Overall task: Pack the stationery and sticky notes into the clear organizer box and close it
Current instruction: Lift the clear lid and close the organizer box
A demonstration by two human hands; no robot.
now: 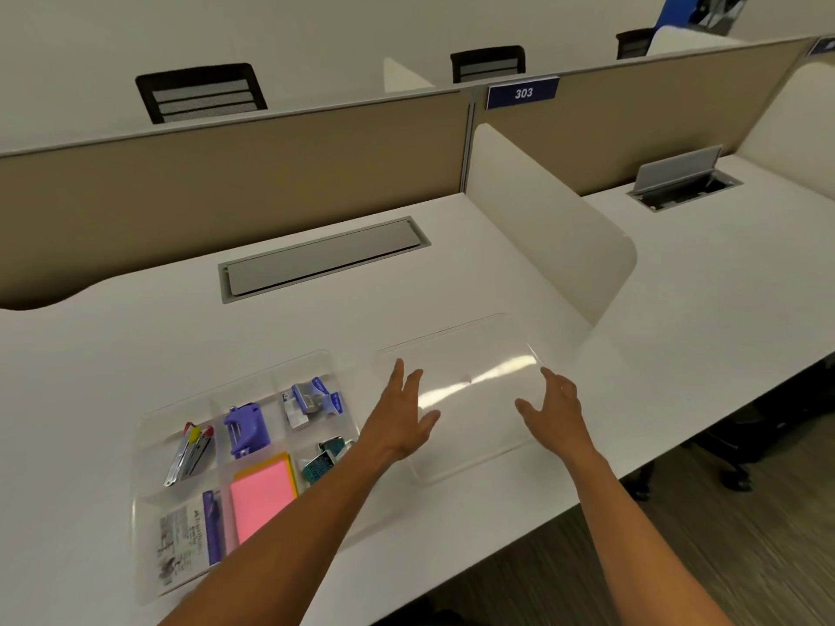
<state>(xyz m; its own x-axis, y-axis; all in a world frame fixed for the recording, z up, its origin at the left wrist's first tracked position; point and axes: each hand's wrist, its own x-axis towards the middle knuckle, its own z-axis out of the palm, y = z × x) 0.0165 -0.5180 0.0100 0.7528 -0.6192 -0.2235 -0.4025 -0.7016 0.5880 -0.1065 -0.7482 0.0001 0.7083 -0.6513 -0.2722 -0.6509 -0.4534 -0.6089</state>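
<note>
Both hands, left (403, 415) and right (556, 408), grip released, over clear lid (470, 390); long axis left-right.

White desk (135, 345) with a grey metal cable flap (323, 257) set in. Clear organizer box (149, 426), see-through walls; clear lid (470, 354), pale glare streaks across. Inside: pink sticky notes (260, 501) over an orange-yellow edge, purple plastic piece (246, 429), blue-and-white packet (311, 399), teal clips (323, 460) with a dotted pattern, silver items tipped red and yellow (192, 449), white printed card with purple strip (189, 539). Beige partition (226, 187); navy sign (523, 92), white digits 303. Black chair (201, 92), grey-striped back.
</note>
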